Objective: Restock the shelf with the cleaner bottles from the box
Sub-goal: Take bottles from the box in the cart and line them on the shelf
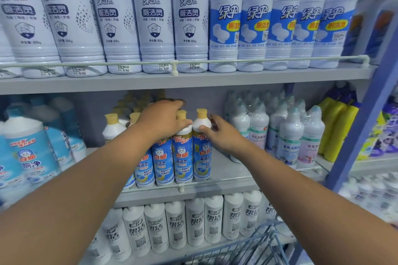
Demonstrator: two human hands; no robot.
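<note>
Several blue-labelled cleaner bottles with yellow caps stand in a row on the middle shelf (228, 178). My left hand (163, 120) lies over the tops of the bottles in the row, its fingers curled around the shoulder of one bottle (183, 157). My right hand (221, 133) holds the rightmost bottle (201, 146) at its white shoulder, thumb in front and fingers behind. The box is not in view.
Big white bottles fill the top shelf (193, 80). Shrink-wrapped white bottles (288, 133) and yellow bottles (338, 127) stand to the right, blue-and-white bottles (30, 153) to the left. White bottles line the lower shelf. A wire basket (247, 247) sits at the bottom right.
</note>
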